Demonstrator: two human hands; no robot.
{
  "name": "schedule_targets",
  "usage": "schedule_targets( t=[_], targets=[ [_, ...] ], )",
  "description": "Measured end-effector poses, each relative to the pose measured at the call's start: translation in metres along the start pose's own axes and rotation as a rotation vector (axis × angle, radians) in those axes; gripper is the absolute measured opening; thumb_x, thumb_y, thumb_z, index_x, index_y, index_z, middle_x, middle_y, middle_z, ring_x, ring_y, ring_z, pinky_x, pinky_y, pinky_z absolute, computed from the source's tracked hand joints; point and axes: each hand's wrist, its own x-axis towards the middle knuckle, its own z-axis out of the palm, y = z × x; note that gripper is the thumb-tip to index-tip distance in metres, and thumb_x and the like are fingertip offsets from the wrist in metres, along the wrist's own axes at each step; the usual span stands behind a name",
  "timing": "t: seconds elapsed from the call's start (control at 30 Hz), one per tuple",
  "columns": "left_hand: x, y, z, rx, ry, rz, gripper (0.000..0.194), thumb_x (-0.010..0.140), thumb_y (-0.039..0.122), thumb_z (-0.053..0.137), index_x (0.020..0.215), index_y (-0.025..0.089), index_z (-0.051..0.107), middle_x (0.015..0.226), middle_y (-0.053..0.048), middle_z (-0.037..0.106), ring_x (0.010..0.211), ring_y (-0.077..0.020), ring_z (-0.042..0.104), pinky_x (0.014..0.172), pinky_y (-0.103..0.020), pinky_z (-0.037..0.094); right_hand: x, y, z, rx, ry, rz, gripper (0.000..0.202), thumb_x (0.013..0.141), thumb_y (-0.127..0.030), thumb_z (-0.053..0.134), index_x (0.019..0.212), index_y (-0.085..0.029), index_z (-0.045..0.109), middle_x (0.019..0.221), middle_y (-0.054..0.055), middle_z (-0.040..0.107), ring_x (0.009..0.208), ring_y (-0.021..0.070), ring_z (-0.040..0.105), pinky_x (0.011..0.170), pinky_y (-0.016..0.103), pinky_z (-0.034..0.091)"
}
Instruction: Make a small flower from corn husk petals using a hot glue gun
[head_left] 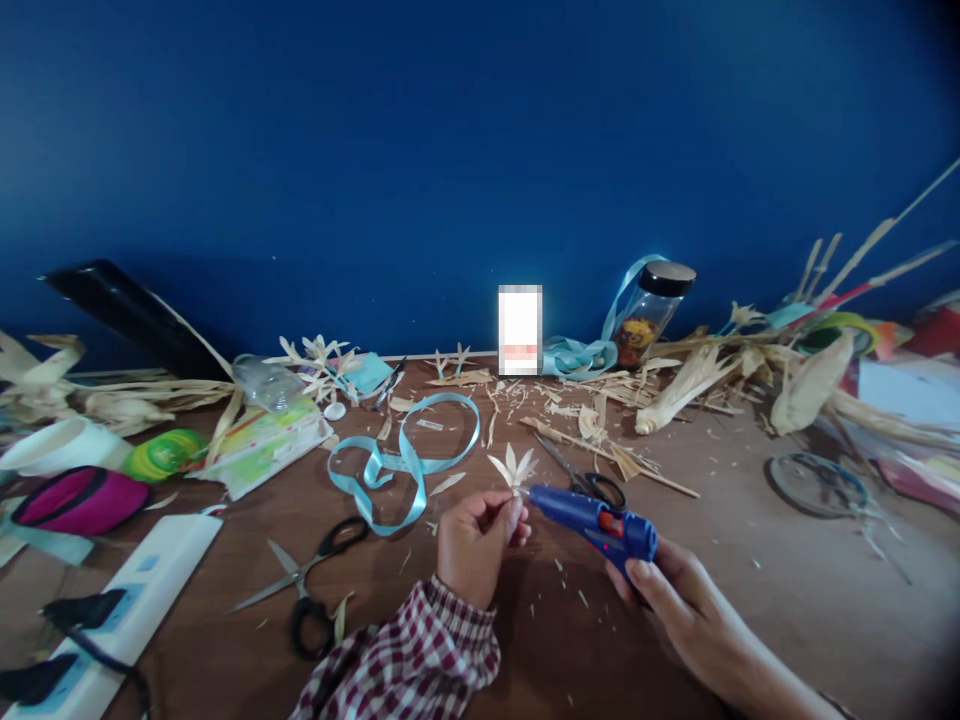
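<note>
Between the thumb and fingers of my left hand (480, 540) is the base of a small corn husk flower (513, 468), its pale pointed petals fanned upward. My right hand (664, 590) is wrapped round the handle of a blue hot glue gun (596, 522), which has a small red light lit on its side. The gun's nozzle points left, and its tip is at the flower's base, close to my left fingertips. Whether the tip touches the flower I cannot tell. Just behind the gun lies a pair of black-handled scissors (604, 489), partly covered by it.
Open scissors (300, 580) lie left of my sleeve, with looped light-blue ribbon (411, 462) behind them. A white power strip (169, 570) with plugs is at the left. Corn husks (686, 385) and a tilted lidded jar (649, 315) stand at the back right. Husk scraps litter the brown table.
</note>
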Motion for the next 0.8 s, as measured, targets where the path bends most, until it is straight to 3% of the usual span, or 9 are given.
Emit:
schedule_targets(
  t=[0.2, 0.8],
  targets=[
    [0.001, 0.0, -0.001, -0.011, -0.015, -0.01, 0.021, 0.063, 0.031, 0.072, 0.07, 0.011, 0.069, 0.06, -0.004, 0.067, 0.049, -0.0107, 0.06, 0.047, -0.021, 0.051, -0.001, 0.002, 0.001, 0.007, -0.014, 0.009, 0.035, 0.089, -0.046, 0.039, 0.07, -0.018, 0.049, 0.061, -0.002, 0.048, 0.053, 0.0106, 0.038, 0.05, 0.021, 0.032],
    [0.001, 0.001, 0.001, -0.028, -0.003, -0.062, 0.026, 0.06, 0.034, 0.075, 0.071, 0.011, 0.069, 0.058, -0.003, 0.067, 0.049, -0.0109, 0.06, 0.048, -0.021, 0.052, -0.002, 0.009, 0.001, -0.014, 0.03, -0.021, 0.022, 0.088, -0.039, 0.044, 0.082, -0.019, 0.052, 0.068, 0.0, 0.053, 0.062, 0.0128, 0.047, 0.057, 0.021, 0.041]
  ],
)
